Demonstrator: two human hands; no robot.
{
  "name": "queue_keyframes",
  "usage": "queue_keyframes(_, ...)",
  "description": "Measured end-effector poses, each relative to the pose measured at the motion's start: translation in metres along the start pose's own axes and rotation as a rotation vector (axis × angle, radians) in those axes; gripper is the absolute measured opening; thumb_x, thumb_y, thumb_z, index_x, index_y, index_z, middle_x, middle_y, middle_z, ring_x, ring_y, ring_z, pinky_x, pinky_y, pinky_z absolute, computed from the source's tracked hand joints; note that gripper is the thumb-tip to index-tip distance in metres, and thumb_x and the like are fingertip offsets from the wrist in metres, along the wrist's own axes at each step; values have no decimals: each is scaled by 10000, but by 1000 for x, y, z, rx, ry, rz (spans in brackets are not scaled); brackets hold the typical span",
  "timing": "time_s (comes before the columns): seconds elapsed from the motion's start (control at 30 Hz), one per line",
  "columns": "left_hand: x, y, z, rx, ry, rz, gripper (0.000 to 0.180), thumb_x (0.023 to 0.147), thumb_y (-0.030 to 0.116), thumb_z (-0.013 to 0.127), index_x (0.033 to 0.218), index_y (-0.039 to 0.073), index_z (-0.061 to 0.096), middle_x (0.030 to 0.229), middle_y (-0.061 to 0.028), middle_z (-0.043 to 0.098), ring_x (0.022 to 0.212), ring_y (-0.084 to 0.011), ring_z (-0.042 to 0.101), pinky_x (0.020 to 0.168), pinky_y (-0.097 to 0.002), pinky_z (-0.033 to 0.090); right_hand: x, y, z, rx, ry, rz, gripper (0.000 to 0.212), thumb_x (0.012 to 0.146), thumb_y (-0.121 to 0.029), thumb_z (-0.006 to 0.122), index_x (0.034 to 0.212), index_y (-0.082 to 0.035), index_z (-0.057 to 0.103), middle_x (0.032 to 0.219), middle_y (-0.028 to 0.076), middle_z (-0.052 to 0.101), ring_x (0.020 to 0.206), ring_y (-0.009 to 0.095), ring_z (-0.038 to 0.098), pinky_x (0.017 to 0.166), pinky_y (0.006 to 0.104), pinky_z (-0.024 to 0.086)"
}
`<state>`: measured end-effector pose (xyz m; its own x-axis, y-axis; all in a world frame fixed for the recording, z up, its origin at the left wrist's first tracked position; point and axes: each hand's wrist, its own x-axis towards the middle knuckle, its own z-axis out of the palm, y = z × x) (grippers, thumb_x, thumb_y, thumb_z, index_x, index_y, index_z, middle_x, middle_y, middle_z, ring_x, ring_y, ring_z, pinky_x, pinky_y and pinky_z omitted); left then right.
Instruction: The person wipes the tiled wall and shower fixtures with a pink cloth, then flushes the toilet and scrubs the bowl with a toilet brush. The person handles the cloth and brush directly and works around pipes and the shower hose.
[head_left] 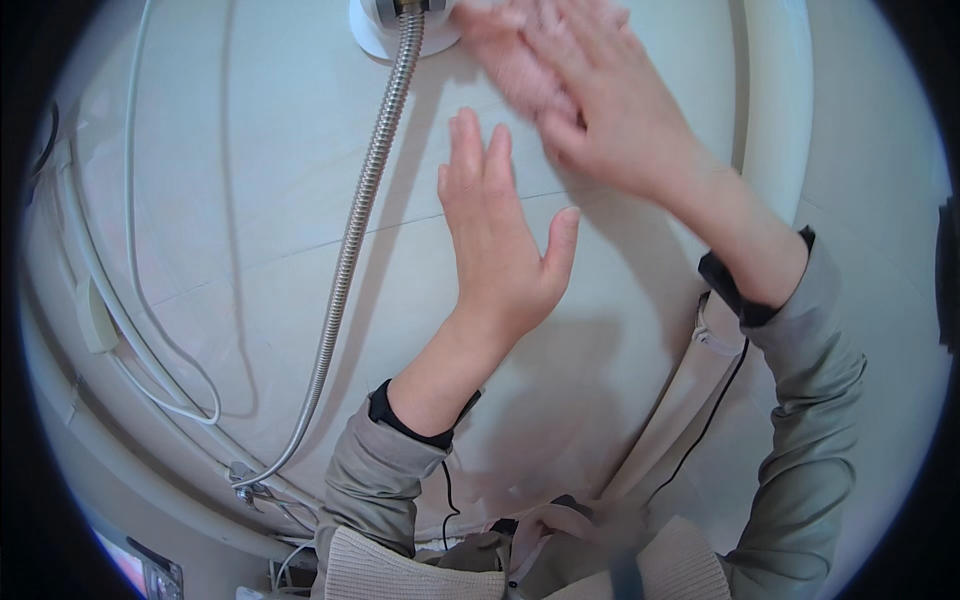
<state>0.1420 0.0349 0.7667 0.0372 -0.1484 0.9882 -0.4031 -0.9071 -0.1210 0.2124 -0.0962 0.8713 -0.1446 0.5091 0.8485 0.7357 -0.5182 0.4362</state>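
My right hand (620, 120) is at the upper middle, blurred, on a crumpled pink cloth (510, 65) that lies against a pale tiled surface (300, 160). Parts of the cloth are hidden under the fingers. Lower and to the left, my left hand (502, 235) is open and holds nothing, its fingers stretched upward and its thumb apart. Whether its palm touches the tiles cannot be made out. Left of both hands runs a ribbed metal hose (362, 200), which joins a white round fitting (440, 35) at the top, close to the cloth.
At its lower end the hose meets a metal valve (243, 480). White cables (132, 200) and a small pale box (95, 318) are on the left. A thick white pipe (778, 100) stands on the right, with a thin black cable (700, 425) below it.
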Motion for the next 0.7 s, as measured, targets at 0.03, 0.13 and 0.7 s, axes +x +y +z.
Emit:
queue_keyframes(0.03,3,1,2,22,-19,-17,768,814,189,627,1411,-39,201,1484,-302,143,1380,-452,152,1056,-628,128,12,10,-4,-8,-66,79,718,827,-301,532,1421,5,271,1474,257,240,1387,415,180,1124,502,137)
queue_keyframes(0.13,13,0,2,69,-31,-21,698,851,182,575,1397,-58,213,1486,-287,163,1377,-424,185,1087,-586,105,49,26,-7,-35,31,123,729,861,-329,465,1444,32,217,1486,275,211,1400,402,162,1142,493,130)
queue_keyframes(0.7,23,17,22,40,-76,-32,756,823,169,622,1413,-45,200,1492,-270,173,1391,-411,177,1091,-585,130,31,73,-25,-44,59,219,748,872,-338,486,1417,94,211,1449,316,242,1375,422,202,1133,475,145)
